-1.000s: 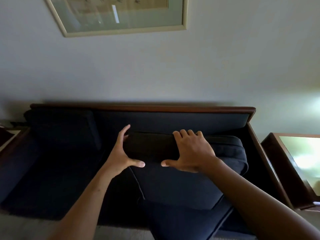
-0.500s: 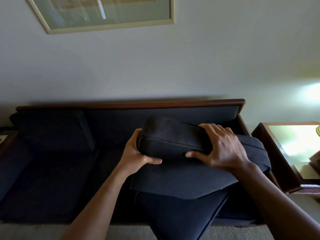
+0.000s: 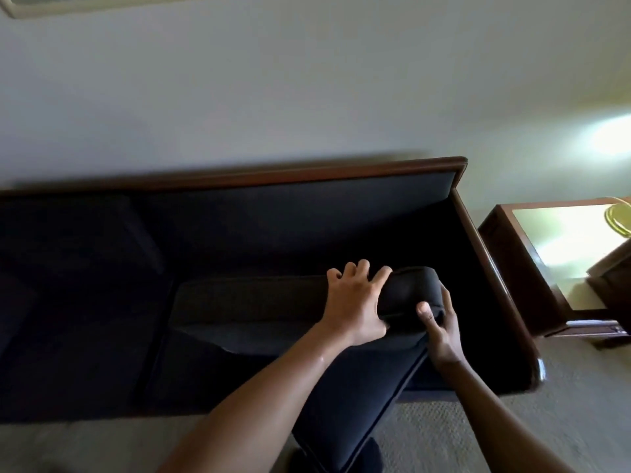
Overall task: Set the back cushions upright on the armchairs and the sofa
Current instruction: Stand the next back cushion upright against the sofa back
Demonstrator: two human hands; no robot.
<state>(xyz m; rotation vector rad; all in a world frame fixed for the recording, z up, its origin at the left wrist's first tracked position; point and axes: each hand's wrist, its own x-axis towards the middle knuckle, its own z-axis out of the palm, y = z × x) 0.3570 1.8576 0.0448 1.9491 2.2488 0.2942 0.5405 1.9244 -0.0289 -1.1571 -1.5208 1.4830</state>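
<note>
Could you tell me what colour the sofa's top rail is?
Dark reddish-brown wood; the top rail shows in the head view.

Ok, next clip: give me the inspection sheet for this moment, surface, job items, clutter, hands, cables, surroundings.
Surface: dark sofa with a wooden top rail, standing on carpet.
Job's things: dark back cushion lying low on the seat, not yet upright; another cushion at the far left looks upright, but it is too dark to be sure.
Clutter: a seat cushion juts out over the sofa's front edge.
Hands: left hand and right hand both grip the back cushion's right end.
Cables: nothing seen.
Surroundings: pale wall, picture frame corner, glossy side table on the right.
</note>
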